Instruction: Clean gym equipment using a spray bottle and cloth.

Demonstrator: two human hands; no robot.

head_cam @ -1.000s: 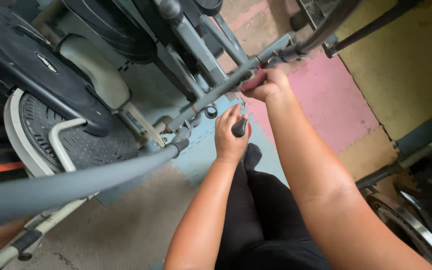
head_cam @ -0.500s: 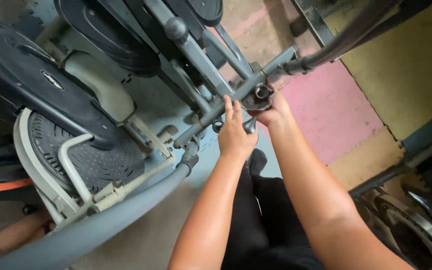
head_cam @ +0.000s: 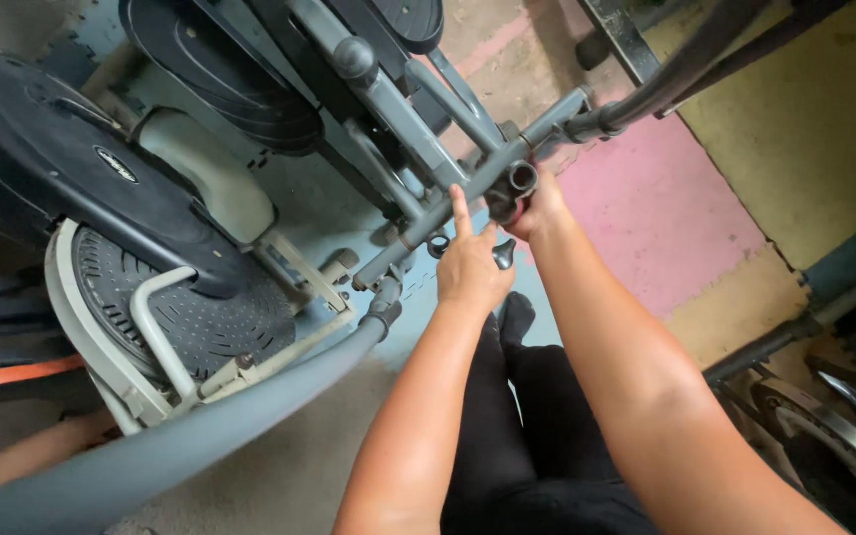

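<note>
Compared with half a second before, the left hand [head_cam: 470, 269] is seen with forefinger raised against the grey frame tube [head_cam: 468, 188], a black knob [head_cam: 503, 254] beside it; the right hand [head_cam: 535, 206] is closed around the black joint [head_cam: 513, 184]

Pink [head_cam: 646, 198], yellow [head_cam: 795, 119] and blue [head_cam: 329, 208] foam floor mats

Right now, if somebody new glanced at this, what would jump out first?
Two bare forearms run up the middle to a grey metal tube joint of an exercise machine: the left hand points a finger at it, and the right hand grips its black end. At left sits a large black round disc cover.
</note>
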